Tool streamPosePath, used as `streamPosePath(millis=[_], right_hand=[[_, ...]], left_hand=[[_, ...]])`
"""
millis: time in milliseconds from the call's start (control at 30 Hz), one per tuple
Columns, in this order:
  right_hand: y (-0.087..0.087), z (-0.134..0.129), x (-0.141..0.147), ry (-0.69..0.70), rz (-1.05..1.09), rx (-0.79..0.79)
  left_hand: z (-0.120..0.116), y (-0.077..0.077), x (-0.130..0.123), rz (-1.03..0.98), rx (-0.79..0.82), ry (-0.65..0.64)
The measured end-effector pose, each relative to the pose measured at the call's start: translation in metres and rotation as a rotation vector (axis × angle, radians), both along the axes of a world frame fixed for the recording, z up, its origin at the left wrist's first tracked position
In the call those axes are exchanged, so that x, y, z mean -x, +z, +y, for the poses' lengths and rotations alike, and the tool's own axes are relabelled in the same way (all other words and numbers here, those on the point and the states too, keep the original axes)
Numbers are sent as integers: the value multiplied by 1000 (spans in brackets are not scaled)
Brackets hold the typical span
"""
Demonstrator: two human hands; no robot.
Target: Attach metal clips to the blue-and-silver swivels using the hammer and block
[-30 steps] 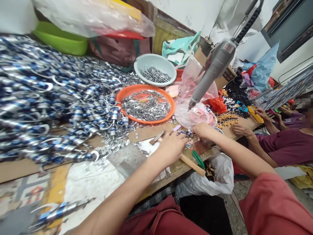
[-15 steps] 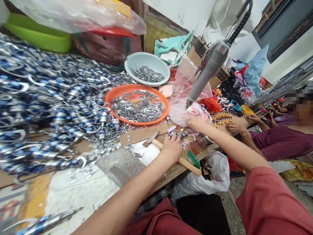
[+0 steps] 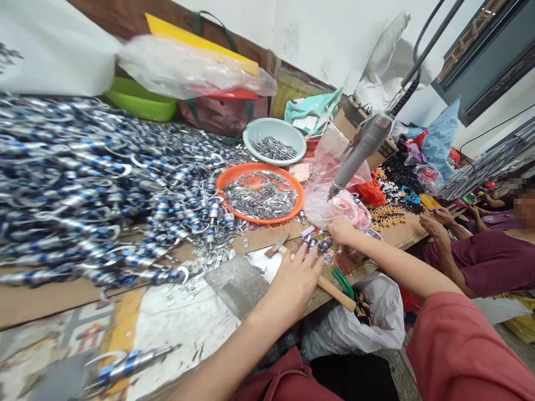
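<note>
My left hand [image 3: 297, 274] reaches palm down across the wooden handle of a hammer [image 3: 336, 292], fingers stretched and slightly apart. Its fingertips are close to some small blue-and-silver metal pieces [image 3: 324, 244] and a purple block [image 3: 307, 230]. Farther right, my right hand [image 3: 340, 230] is closed beside the clear plastic bag [image 3: 318, 205]. What its fingers hold, if anything, is hidden. Above that hand hangs a grey electric screwdriver [image 3: 363, 146], its tip pointing down. A green-handled tool [image 3: 343, 282] lies near the table edge.
A large heap of blue-and-silver metal assemblies [image 3: 104, 184] covers the left. An orange tray [image 3: 223, 174] holds small metal plates; a pale blue bowl [image 3: 251, 129] holds metal pins. A grey metal plate [image 3: 237, 284] lies in front. A white bag [image 3: 387, 312] hangs below the edge; a co-worker [image 3: 472, 253] sits right.
The view has swung left, so the bench appears shifted right. My left hand's fingers have spread out more. My right hand stays beside the plastic bag.
</note>
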State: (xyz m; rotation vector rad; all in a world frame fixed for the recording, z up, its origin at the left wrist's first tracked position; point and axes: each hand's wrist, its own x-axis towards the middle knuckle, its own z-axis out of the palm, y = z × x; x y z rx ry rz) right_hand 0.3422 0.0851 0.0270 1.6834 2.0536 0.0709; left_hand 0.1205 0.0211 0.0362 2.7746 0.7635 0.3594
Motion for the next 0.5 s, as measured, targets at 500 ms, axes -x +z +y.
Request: streamPosePath(millis=[500], right_hand=[[29,-35,6,425,346,-494]], left_hand=[[26,-4,-7,-1247,1349,220]])
